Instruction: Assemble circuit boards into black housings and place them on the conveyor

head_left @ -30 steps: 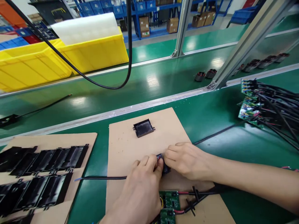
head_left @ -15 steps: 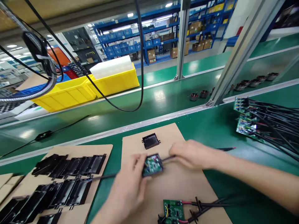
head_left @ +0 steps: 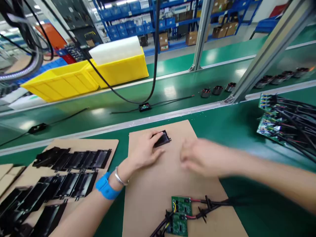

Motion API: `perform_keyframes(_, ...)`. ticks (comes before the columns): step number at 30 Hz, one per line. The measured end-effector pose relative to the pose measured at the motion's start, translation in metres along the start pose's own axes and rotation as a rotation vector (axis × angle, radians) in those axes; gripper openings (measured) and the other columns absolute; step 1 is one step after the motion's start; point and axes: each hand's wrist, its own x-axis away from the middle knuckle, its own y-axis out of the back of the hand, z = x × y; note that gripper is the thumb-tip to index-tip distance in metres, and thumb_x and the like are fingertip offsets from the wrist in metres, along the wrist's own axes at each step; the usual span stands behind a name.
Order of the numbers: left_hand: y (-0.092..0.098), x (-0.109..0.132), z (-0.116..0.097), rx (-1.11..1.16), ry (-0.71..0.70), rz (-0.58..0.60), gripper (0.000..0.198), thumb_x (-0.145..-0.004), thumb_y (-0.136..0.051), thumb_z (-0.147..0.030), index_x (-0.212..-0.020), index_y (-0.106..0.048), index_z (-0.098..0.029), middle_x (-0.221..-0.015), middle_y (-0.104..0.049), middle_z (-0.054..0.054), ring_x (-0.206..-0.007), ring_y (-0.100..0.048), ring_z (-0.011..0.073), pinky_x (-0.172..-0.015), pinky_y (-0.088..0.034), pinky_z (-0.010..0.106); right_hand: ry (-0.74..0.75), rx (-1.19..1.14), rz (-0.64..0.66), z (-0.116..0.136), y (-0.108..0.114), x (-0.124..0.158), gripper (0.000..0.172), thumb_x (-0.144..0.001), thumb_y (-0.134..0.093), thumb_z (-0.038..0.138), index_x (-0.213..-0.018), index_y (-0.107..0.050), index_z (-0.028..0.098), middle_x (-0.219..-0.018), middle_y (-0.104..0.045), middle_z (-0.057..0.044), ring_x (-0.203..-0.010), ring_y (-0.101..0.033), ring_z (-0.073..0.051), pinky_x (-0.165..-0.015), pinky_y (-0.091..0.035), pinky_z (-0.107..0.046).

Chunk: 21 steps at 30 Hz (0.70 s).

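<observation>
My left hand [head_left: 145,149] reaches to the far part of a cardboard sheet [head_left: 150,184], its fingers closed over the left end of a shallow black plastic case [head_left: 163,138]. The thumb lies along the near side. To the right, above the same sheet, my right hand [head_left: 195,154] is smeared by motion, and its fingers cannot be made out. Close to the sheet's near edge lie two green circuit boards [head_left: 181,205] with black and red leads. Beyond the bench rail, a black case with a board in it [head_left: 144,107] lies on the green belt, its cables stretched both ways.
Rows of black cases [head_left: 71,184] lie on another cardboard sheet [head_left: 106,154] at left. Wired boards [head_left: 271,121] are heaped at right. Yellow bins [head_left: 120,70], a hanging black cable [head_left: 156,59], metal posts [head_left: 203,36] and several motor-like round parts [head_left: 217,90] stand beyond.
The cased board has left my hands and lies on the belt. My left hand has moved up onto the black case; my right hand no longer has the cable.
</observation>
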Motion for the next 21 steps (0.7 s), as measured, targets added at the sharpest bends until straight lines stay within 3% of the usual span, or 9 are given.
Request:
perform_keyframes(2,-0.012,0.026,-0.018,0.069,-0.012,-0.023,0.042,-0.091,-0.052,-0.029,-0.130,-0.054,-0.013,-0.122,-0.058,0.014,-0.114,-0.053,0.0279,-0.100,-0.042,0.047,-0.082,-0.074,0.094,0.037,-0.029,0.029,0.013,-0.085,-0.063,0.030,-0.084,-0.063,0.017,-0.088,-0.061,-0.009,-0.088,-0.053,-0.026,-0.078,-0.044,-0.038)
perform_keyframes(5,-0.013,0.056,-0.043,0.141,-0.034,-0.081,0.034,-0.093,-0.048,-0.023,-0.125,-0.057,-0.017,-0.120,-0.060,0.012,-0.116,-0.052,0.0261,-0.101,-0.043,0.046,-0.141,-0.134,0.082,0.062,-0.049,0.052,0.005,-0.086,-0.055,0.016,-0.082,-0.057,0.017,-0.088,-0.060,-0.007,-0.087,-0.053,-0.024,-0.075,-0.043,-0.035)
perform_keyframes(7,-0.004,0.074,-0.065,0.201,0.001,-0.110,0.035,-0.093,-0.052,-0.029,-0.126,-0.055,-0.017,-0.123,-0.059,0.012,-0.117,-0.052,0.0259,-0.099,-0.045,0.044,-0.143,-0.205,0.004,0.065,-0.049,0.057,0.014,-0.090,-0.046,0.010,-0.080,-0.051,0.018,-0.086,-0.059,-0.004,-0.084,-0.053,-0.020,-0.074,-0.042,-0.031)
perform_keyframes(9,0.008,0.088,-0.091,0.330,0.099,-0.057,0.044,-0.088,-0.062,-0.038,-0.126,-0.055,-0.018,-0.117,-0.062,0.011,-0.106,-0.059,0.0243,-0.089,-0.051,0.037,-0.149,-0.271,-0.102,0.065,-0.044,0.058,0.017,-0.094,-0.040,0.011,-0.080,-0.047,0.019,-0.083,-0.057,-0.002,-0.079,-0.053,-0.017,-0.070,-0.041,-0.028)
perform_keyframes(13,0.020,0.092,-0.129,0.437,0.335,0.120,0.018,-0.091,-0.052,-0.031,-0.092,-0.065,-0.019,-0.081,-0.068,0.003,-0.070,-0.062,0.0175,-0.064,-0.047,0.027,-0.206,-0.195,-0.271,0.070,-0.042,0.047,0.019,-0.098,-0.034,0.018,-0.083,-0.045,0.020,-0.073,-0.054,0.000,-0.063,-0.051,-0.016,-0.059,-0.038,-0.028)
perform_keyframes(16,0.022,0.077,-0.126,0.396,0.437,0.142,0.020,-0.090,-0.047,-0.027,-0.078,-0.060,-0.017,-0.066,-0.063,0.002,-0.061,-0.060,0.0172,-0.056,-0.042,0.026,-0.224,0.108,-0.339,0.082,-0.044,0.029,0.014,-0.088,-0.040,0.010,-0.092,-0.050,0.017,-0.076,-0.058,-0.005,-0.068,-0.055,-0.021,-0.057,-0.035,-0.030)
perform_keyframes(18,0.025,0.068,-0.114,0.435,0.448,0.190,0.021,-0.091,-0.043,-0.026,-0.080,-0.058,-0.017,-0.060,-0.059,-0.001,-0.053,-0.059,0.0151,-0.050,-0.040,0.023,-0.170,0.271,-0.296,0.088,-0.039,0.016,0.022,-0.079,-0.046,0.008,-0.099,-0.054,0.016,-0.081,-0.059,-0.009,-0.075,-0.057,-0.025,-0.058,-0.036,-0.032)
perform_keyframes(21,0.033,0.061,-0.093,0.504,0.414,0.294,0.029,-0.096,-0.034,-0.033,-0.086,-0.057,-0.018,-0.060,-0.058,-0.004,-0.044,-0.057,0.0120,-0.044,-0.040,0.021,-0.081,0.288,-0.224,0.081,-0.024,0.002,0.022,-0.083,-0.052,0.016,-0.103,-0.059,0.019,-0.084,-0.061,-0.008,-0.078,-0.058,-0.025,-0.058,-0.036,-0.031)
